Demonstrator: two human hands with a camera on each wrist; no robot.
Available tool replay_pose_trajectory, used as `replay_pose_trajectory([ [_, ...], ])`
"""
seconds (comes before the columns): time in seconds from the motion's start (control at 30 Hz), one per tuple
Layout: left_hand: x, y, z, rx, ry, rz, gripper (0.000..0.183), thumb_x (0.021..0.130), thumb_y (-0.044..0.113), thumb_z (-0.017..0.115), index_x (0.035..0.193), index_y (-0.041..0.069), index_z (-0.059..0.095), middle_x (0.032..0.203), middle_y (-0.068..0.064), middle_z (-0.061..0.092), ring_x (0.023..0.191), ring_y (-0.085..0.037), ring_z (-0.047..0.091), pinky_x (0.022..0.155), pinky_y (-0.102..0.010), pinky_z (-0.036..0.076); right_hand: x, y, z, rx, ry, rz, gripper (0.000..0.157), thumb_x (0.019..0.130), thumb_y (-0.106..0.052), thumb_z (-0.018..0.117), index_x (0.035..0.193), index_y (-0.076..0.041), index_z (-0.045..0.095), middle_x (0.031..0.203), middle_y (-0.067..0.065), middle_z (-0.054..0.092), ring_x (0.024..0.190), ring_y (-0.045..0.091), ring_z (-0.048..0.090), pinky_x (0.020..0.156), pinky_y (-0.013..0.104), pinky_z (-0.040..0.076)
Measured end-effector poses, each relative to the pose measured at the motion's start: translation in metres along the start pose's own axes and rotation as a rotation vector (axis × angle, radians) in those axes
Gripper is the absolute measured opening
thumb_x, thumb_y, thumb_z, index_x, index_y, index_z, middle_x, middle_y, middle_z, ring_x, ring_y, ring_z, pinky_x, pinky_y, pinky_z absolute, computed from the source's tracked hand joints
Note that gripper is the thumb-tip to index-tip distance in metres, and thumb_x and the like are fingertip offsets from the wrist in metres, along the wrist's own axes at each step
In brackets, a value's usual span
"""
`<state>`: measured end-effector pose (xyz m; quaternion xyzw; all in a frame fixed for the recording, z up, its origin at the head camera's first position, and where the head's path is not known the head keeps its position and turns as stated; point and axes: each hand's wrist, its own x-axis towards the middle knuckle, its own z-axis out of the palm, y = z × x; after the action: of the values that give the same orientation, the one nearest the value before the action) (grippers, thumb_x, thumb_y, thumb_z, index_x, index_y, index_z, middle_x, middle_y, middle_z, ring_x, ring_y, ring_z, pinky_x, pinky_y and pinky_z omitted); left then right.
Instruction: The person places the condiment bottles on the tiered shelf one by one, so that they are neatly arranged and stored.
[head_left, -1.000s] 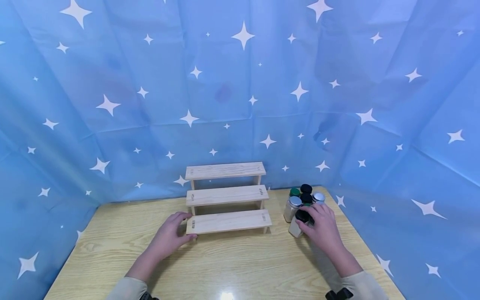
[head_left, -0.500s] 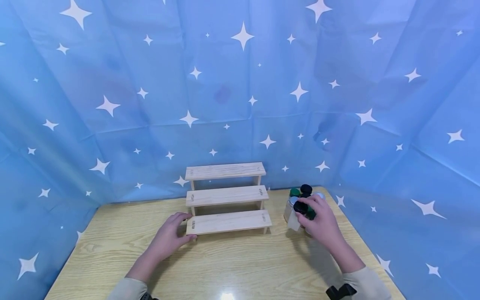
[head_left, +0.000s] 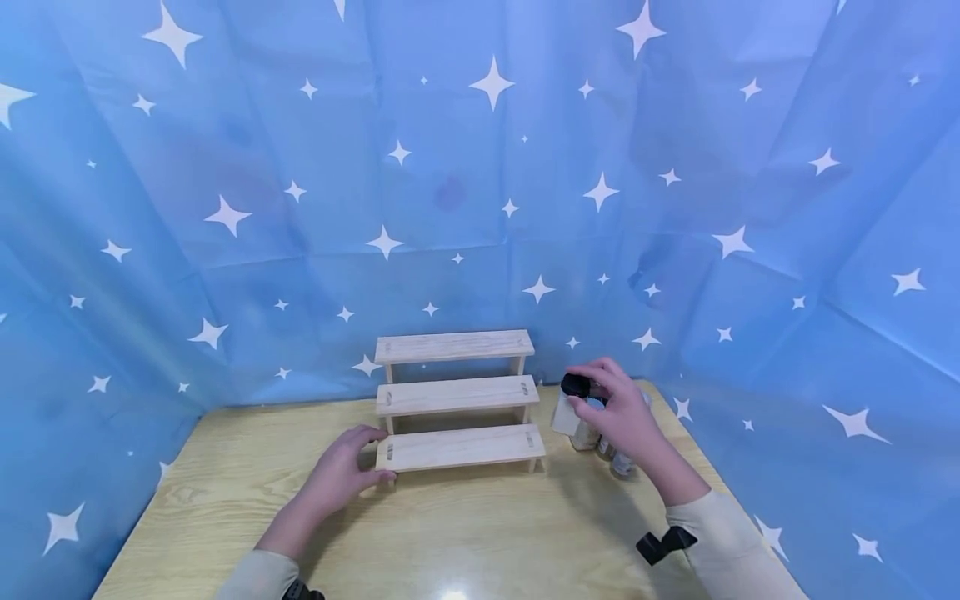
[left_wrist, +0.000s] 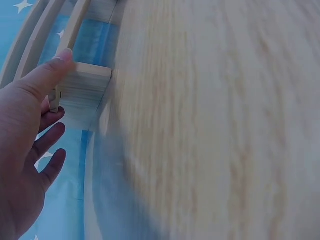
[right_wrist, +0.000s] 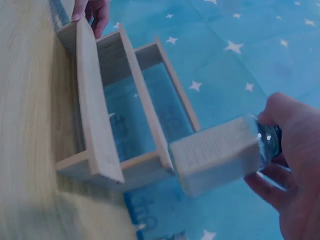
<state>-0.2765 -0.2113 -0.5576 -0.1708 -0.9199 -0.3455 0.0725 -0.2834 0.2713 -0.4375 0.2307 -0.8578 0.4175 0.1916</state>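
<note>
A three-tier wooden step rack [head_left: 459, 397] stands at the back of the table. My left hand [head_left: 341, 468] grips the left end of its lowest shelf; in the left wrist view the thumb lies on one side and a fingertip on the other. My right hand [head_left: 622, 417] holds a square glass spice jar [right_wrist: 220, 155] by its black cap [head_left: 575, 385], raised off the table just right of the rack. The jar is tilted, with a pale label on its side. In the right wrist view its base is close to the rack's end.
Several more jars [head_left: 623, 464] are grouped on the table's right side, partly hidden behind my right hand. A blue star-patterned cloth [head_left: 465, 183] hangs behind and at both sides. The wooden tabletop [head_left: 450, 533] stretches in front of the rack.
My right hand has lifted the black-capped spice jar out of the group and carried it left and back toward the rack. My left hand has stayed on the lowest shelf.
</note>
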Motion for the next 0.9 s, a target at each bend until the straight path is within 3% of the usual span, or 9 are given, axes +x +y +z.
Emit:
replay_pose_trajectory([
  [0.23, 0.003, 0.002, -0.002, 0.014, -0.020, -0.018, 0.076, 0.085, 0.033, 0.099, 0.149, 0.008, 0.066, 0.139, -0.006, 0.070, 0.135, -0.036, 0.063, 0.117, -0.059, 0.051, 0.032, -0.010, 0.012, 0.110, -0.032, -0.068, 0.044, 0.099, 0.006, 0.078, 0.141, -0.008, 0.074, 0.127, 0.009, 0.061, 0.115, 0.026, 0.066, 0.098, 0.024, 0.061],
  [0.47, 0.003, -0.002, -0.002, 0.025, -0.012, 0.001, 0.077, 0.086, 0.036, 0.097, 0.149, 0.008, 0.066, 0.141, -0.007, 0.069, 0.135, -0.036, 0.063, 0.117, -0.059, 0.051, 0.070, -0.020, 0.031, 0.124, -0.079, -0.126, 0.044, 0.100, 0.000, 0.080, 0.142, -0.011, 0.074, 0.123, 0.006, 0.062, 0.115, 0.022, 0.065, 0.101, 0.035, 0.062],
  [0.7, 0.003, -0.005, 0.000, 0.009, -0.004, 0.005, 0.077, 0.084, 0.036, 0.098, 0.149, 0.009, 0.066, 0.143, -0.005, 0.069, 0.137, -0.035, 0.062, 0.119, -0.057, 0.050, 0.107, -0.033, 0.048, 0.190, -0.106, -0.145, 0.041, 0.100, 0.001, 0.080, 0.140, -0.006, 0.075, 0.122, 0.011, 0.062, 0.114, 0.026, 0.067, 0.099, 0.046, 0.063],
  [0.9, 0.001, -0.003, 0.004, -0.003, 0.001, -0.005, 0.079, 0.083, 0.034, 0.100, 0.150, 0.008, 0.066, 0.143, -0.005, 0.069, 0.138, -0.034, 0.062, 0.119, -0.057, 0.049, 0.132, -0.045, 0.064, 0.245, -0.150, -0.114, 0.042, 0.102, -0.003, 0.079, 0.143, -0.007, 0.073, 0.127, 0.010, 0.062, 0.119, 0.029, 0.067, 0.101, 0.039, 0.063],
])
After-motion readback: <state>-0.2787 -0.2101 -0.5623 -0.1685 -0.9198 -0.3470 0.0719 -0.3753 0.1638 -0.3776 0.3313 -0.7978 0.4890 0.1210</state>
